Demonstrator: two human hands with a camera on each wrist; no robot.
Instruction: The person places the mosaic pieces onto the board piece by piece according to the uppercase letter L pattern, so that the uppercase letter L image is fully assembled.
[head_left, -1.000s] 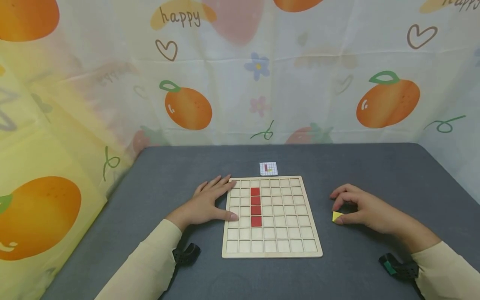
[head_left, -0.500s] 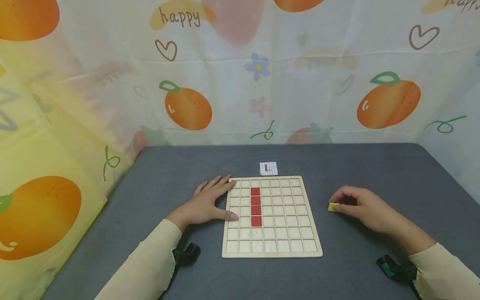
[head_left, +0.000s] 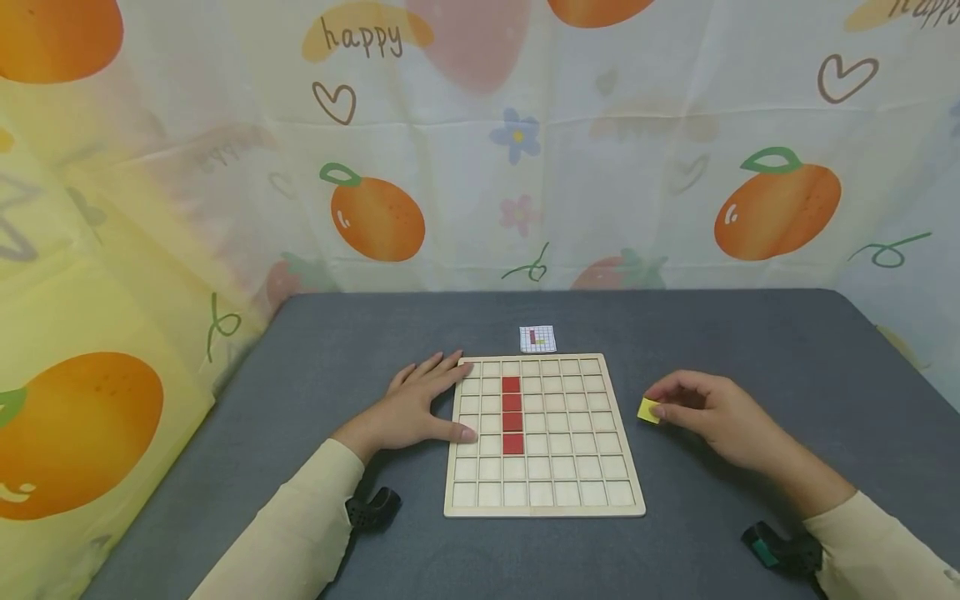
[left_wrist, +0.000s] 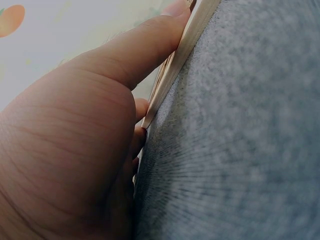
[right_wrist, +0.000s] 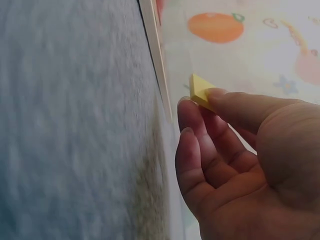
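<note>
A wooden grid board (head_left: 528, 510) lies flat on the table, with a column of red square tiles (head_left: 512, 421) in its third column from the left. My left hand (head_left: 408, 408) rests at the board's left edge, fingers spread and the thumb on the rim; the left wrist view shows the thumb (left_wrist: 145, 45) touching the board's side (left_wrist: 172, 70). Just right of the board, my right hand (head_left: 723, 417) pinches a small yellow tile (head_left: 648, 411) between thumb and fingers. Close up in the right wrist view, that yellow tile (right_wrist: 199, 90) is held clear of the table.
Behind the board lies a small white card (head_left: 537, 338) printed with a grid and coloured marks. The grey table (head_left: 360, 333) ends at a patterned curtain (head_left: 600, 167) at the back and left. Black camera mounts (head_left: 783, 550) sit at both wrists.
My right hand has moved left toward the board with the yellow tile, which has turned in the fingers. The left hand, board and red tiles have stayed in place.
</note>
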